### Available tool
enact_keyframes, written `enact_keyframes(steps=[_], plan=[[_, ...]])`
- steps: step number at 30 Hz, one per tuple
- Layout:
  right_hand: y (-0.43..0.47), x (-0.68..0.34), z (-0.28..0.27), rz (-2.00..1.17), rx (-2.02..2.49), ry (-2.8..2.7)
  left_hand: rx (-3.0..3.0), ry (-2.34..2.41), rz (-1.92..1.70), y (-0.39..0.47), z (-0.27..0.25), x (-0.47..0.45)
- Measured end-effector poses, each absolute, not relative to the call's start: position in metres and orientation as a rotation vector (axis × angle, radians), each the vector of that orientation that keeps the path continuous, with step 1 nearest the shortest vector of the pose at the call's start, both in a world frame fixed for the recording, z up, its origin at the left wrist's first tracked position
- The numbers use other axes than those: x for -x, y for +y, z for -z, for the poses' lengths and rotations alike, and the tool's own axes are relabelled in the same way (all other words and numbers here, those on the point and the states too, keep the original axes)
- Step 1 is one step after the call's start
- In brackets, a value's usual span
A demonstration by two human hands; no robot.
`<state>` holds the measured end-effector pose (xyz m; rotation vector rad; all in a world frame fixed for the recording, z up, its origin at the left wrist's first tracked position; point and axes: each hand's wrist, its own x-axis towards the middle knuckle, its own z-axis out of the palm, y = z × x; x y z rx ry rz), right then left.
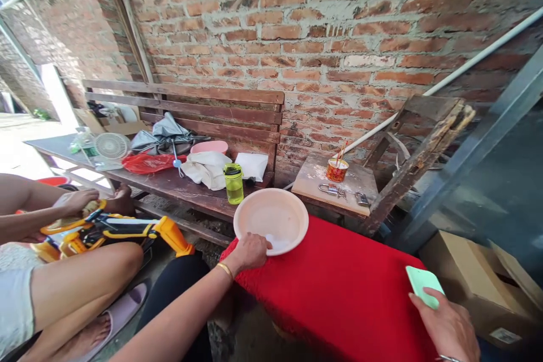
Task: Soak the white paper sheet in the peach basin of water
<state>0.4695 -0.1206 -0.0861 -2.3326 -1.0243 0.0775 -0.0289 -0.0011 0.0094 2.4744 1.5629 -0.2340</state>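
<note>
My left hand point(250, 250), with a gold bangle at its wrist, is closed on the near rim of a pale pink plastic basin point(271, 209). The basin sits on the far left end of a red cloth point(339, 277). Something small and white point(278, 242) lies in the basin close to my fingers. On the right, my right hand point(449, 322) grips a mint-green flat piece with rounded corners point(423, 281), held over the cloth's right edge; its exact kind is not clear.
A yellow-green water bottle point(234, 184), white cloths point(206, 168) and a small fan point(112, 147) stand on the wooden bench point(169, 181). Another person's hands point(78, 203) hold a yellow-and-black tool on the left. A wooden chair point(339, 181) carries a tin and padlocks. A cardboard box point(466, 283) sits at right.
</note>
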Motion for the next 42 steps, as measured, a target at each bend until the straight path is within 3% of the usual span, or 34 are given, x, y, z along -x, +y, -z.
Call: enact_keyframes(steps=[10,17,26,31,34,42], plan=[[0.011,-0.302,0.072,-0.244,2.05,-1.558,-2.536,1.534,0.207,-0.002,-0.002,0.033],[0.06,-0.245,0.07,-0.316,1.957,-1.765,-2.518,1.518,0.193,-0.004,0.002,0.034],[0.018,-0.38,0.066,-0.291,2.187,-1.571,-2.487,1.518,0.204,-0.005,0.001,0.034],[-0.046,-0.497,0.069,-0.133,2.475,-1.197,-2.529,1.501,0.169,-0.006,-0.004,0.033],[-0.067,-0.517,0.072,0.005,2.59,-0.959,-2.521,1.511,0.187,-0.007,-0.008,0.031],[-0.034,-0.319,0.067,-0.233,2.051,-1.531,-2.562,1.553,0.211,-0.005,-0.008,0.031]])
